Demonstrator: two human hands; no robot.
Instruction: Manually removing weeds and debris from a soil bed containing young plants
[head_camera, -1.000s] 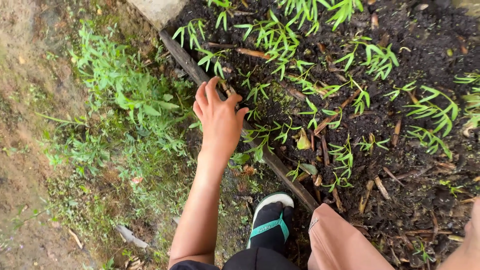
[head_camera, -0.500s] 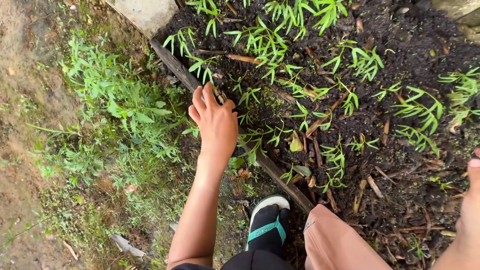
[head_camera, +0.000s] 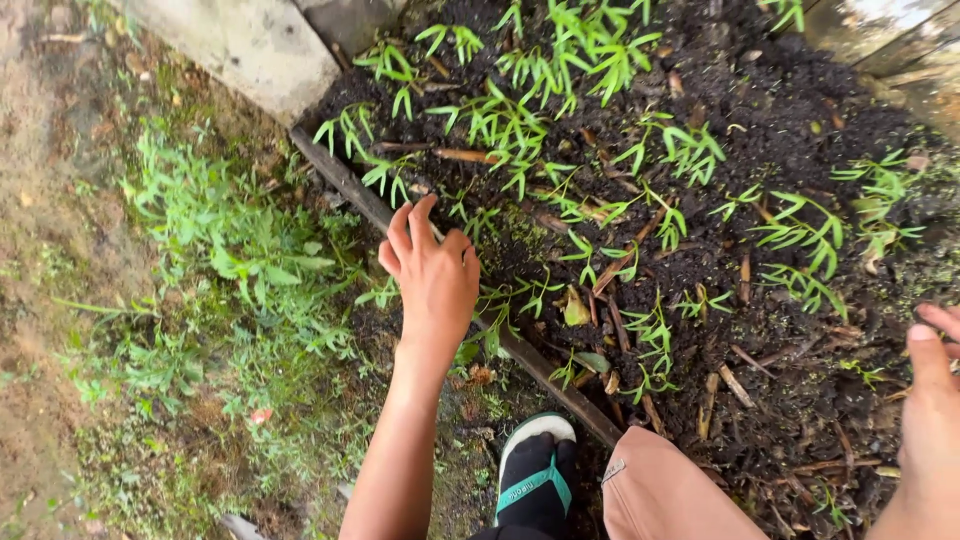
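Looking down at a garden bed of dark soil (head_camera: 800, 110) in the upper right of the frame. Resting at centre left, left hand (head_camera: 432, 275), fingers loosely spread, grasping nothing, fingertips touching the wooden edging plank (head_camera: 545, 372). Running diagonally, plank's long axis, from upper left toward lower centre, passing under the palm. Sprouting just right of the fingertips, thin green seedlings (head_camera: 500, 125). Hovering at the right edge, right hand (head_camera: 930, 400), partly cropped, grip impossible to tell, farther from the plank.

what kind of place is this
Most likely an outdoor garden bed. Dark soil holds rows of green seedlings, a wooden plank edges the bed, and weeds grow outside it. The left hand rests at the plank.
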